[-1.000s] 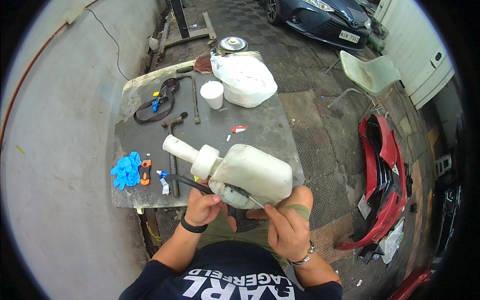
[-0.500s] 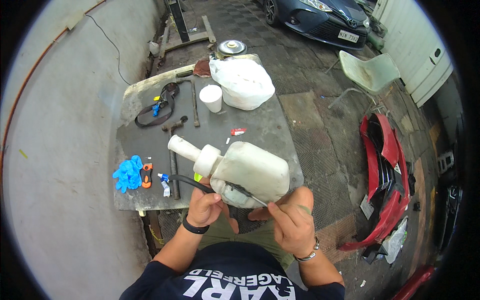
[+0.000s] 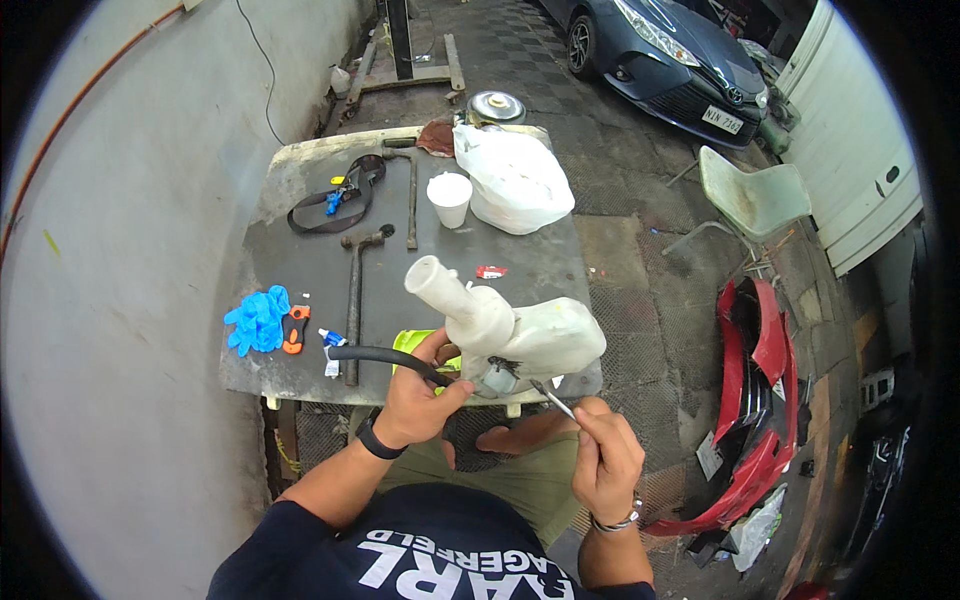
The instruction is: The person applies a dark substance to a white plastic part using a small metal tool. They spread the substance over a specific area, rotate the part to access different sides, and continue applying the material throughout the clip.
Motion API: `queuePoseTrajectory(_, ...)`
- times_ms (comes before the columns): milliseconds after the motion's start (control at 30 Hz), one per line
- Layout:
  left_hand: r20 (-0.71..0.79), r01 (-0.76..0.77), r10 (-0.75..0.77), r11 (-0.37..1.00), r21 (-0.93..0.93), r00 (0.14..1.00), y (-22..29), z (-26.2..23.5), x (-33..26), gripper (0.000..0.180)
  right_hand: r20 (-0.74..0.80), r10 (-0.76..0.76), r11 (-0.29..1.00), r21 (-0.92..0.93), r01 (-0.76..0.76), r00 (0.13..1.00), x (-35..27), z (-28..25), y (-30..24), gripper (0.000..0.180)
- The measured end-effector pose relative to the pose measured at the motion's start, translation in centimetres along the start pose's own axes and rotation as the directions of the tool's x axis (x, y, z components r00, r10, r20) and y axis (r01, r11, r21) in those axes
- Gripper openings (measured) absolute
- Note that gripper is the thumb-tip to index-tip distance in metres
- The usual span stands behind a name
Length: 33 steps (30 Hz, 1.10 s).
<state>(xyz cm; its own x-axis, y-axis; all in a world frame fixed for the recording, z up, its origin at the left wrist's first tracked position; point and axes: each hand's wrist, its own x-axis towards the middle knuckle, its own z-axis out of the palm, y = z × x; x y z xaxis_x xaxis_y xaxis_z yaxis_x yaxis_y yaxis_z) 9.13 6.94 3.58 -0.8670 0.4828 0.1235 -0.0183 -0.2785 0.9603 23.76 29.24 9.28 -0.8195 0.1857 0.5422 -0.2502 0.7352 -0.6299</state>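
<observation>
My left hand (image 3: 425, 400) is closed round the lower left of a whitish plastic fluid reservoir (image 3: 555, 338), held tilted over the table's near edge. Its wide neck points up and to the left. From beside that hand a black rubber hose (image 3: 385, 354) runs left. Dark smeared material (image 3: 504, 366) lies on the reservoir's near side, around a greyish patch. Between its fingers my right hand (image 3: 608, 455) pinches a thin metal tool (image 3: 558, 403) with a dark tip, just right of the reservoir and seemingly apart from it. What kind of tool it is, I cannot tell.
The table (image 3: 290, 320) bears a hammer (image 3: 355, 300), an L-shaped wrench (image 3: 412, 200), a strap (image 3: 372, 190), a white cup (image 3: 450, 200), a plastic bag (image 3: 515, 180), blue gloves (image 3: 258, 320), an orange cutter (image 3: 295, 330) and a tube (image 3: 332, 340). Rightward are a chair (image 3: 750, 190) and red bumper (image 3: 735, 370).
The reservoir has turned, its neck now more upright and towards me. My right hand has drawn the tool back from the smeared patch, down and to the right. More of a yellow-green item shows behind my left hand.
</observation>
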Motion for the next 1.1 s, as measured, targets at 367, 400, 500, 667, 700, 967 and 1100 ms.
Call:
queuePoseTrajectory(367, 0.061, 0.045, -0.048, 0.998, 0.051, 0.997, 0.1, 1.0, 0.0, 0.073, -0.008, 0.063, 0.996, 0.064, -0.062, 0.998, 0.2, 0.8, 1.1, 0.024)
queuePoseTrajectory(400, 0.067, 0.086, -0.086, 0.996, -0.005, 0.994, 0.1, 0.9, 0.1, 0.073, -0.015, 0.057, 0.996, 0.066, -0.056, 0.998, 0.3, 0.8, 1.1, 0.025)
queuePoseTrajectory(500, 0.07, 0.122, -0.114, 0.986, -0.115, 0.991, -0.1, 0.7, 0.3, 0.074, -0.027, 0.051, 0.996, 0.071, -0.049, 0.998, 0.4, 0.7, 0.9, 0.024)
queuePoseTrajectory(667, 0.023, 0.123, -0.12, 0.973, -0.195, 0.992, 0.0, 1.2, 0.7, 0.076, -0.012, 0.049, 0.998, 0.034, -0.048, 0.999, 0.0, 0.4, 1.8, 0.023)
queuePoseTrajectory(700, 0.018, 0.114, -0.113, 0.97, -0.213, 0.993, -0.4, 1.1, 0.7, 0.077, 0.003, 0.043, 0.999, 0.024, -0.043, 0.999, -0.1, 0.4, 2.0, 0.023)
queuePoseTrajectory(967, 0.029, 0.115, -0.111, 0.96, -0.256, 0.993, -2.5, 0.1, 0.5, 0.074, 0.038, 0.138, 0.987, 0.079, -0.141, 0.99, 0.1, 0.8, 1.0, 0.02)
queuePoseTrajectory(1100, 0.018, 0.09, -0.089, 0.956, -0.281, 0.996, -2.7, 0.0, 0.8, 0.072, 0.04, 0.027, 1.0, 0.013, -0.027, 0.999, 1.0, 0.7, 0.9, 0.026)
